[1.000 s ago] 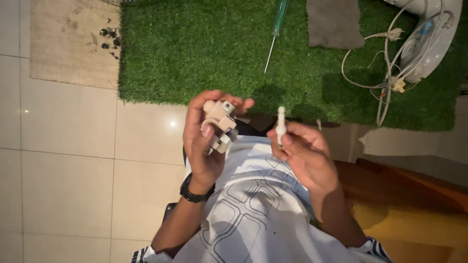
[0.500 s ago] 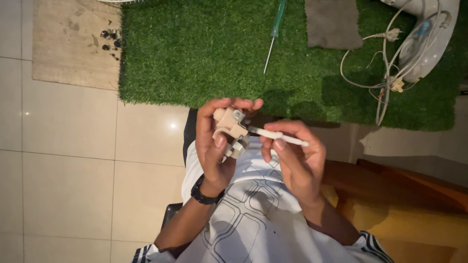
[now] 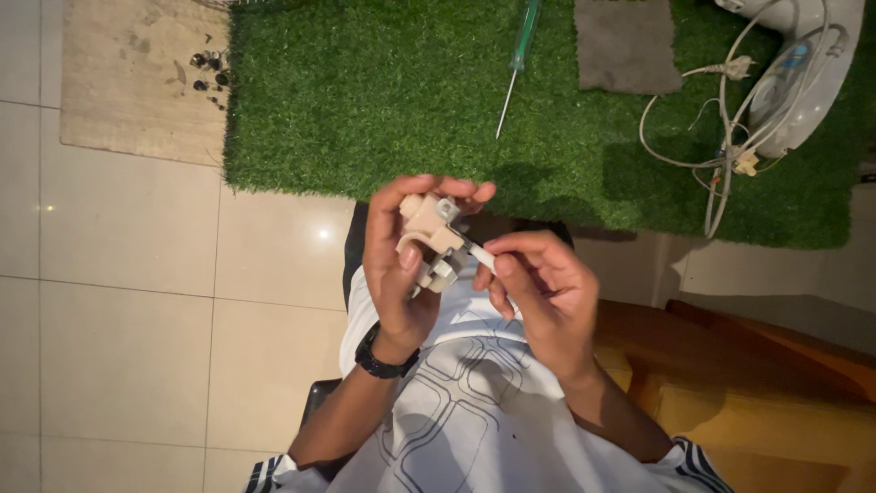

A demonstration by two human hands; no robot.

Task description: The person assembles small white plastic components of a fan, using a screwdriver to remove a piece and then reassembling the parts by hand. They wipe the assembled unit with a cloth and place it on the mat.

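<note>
My left hand (image 3: 394,274) grips a small beige plastic part (image 3: 429,233) with a metal fitting on top, held up in front of my chest. My right hand (image 3: 538,288) pinches a thin white rod-like piece (image 3: 481,256) whose tip meets the side of the beige part. Most of the white piece is hidden under my fingers. A black band sits on my left wrist (image 3: 381,358). Both hands are over my white patterned shirt (image 3: 474,402).
A green artificial grass mat (image 3: 383,100) lies ahead on the tiled floor. On it rest a green-handled screwdriver (image 3: 518,57), a grey cloth (image 3: 625,44) and a white appliance part with loose wires (image 3: 785,73). Small dark screws (image 3: 208,71) lie on a tan board at left.
My right hand turned the white piece from upright to sideways and brought it in against the beige part. It is now pushed further in, with less of it showing.
</note>
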